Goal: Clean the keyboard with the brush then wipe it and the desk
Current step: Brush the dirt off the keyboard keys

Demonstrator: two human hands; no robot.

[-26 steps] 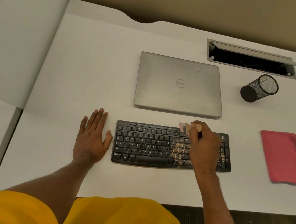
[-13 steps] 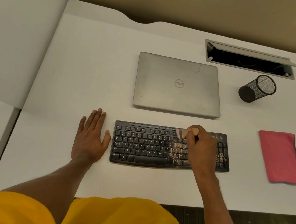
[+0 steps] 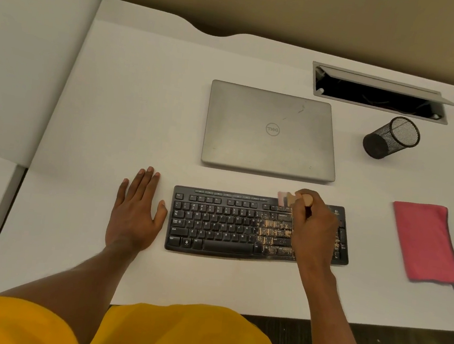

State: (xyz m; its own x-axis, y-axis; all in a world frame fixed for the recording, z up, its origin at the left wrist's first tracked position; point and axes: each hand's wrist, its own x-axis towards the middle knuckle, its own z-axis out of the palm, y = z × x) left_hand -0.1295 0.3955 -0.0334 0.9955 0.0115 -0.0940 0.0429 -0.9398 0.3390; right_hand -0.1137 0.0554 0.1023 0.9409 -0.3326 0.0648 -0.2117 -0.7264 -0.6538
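I see little change on the white desk since a second ago. The black keyboard lies at 6 o'clock of the closed laptop, with tan crumbs on its right keys. The open cable tray at 1 o'clock is too dark inside to read. The left hand stays flat at the keyboard's 9 o'clock. The right hand still grips the brush at the top row.

Black keyboard, tan specks dusting its right-hand keys. The brush shows pale wood, with blurred pinkish bristles. Pink cloth, silver-grey laptop, black mesh cup, white desk, and bright yellow clothing.
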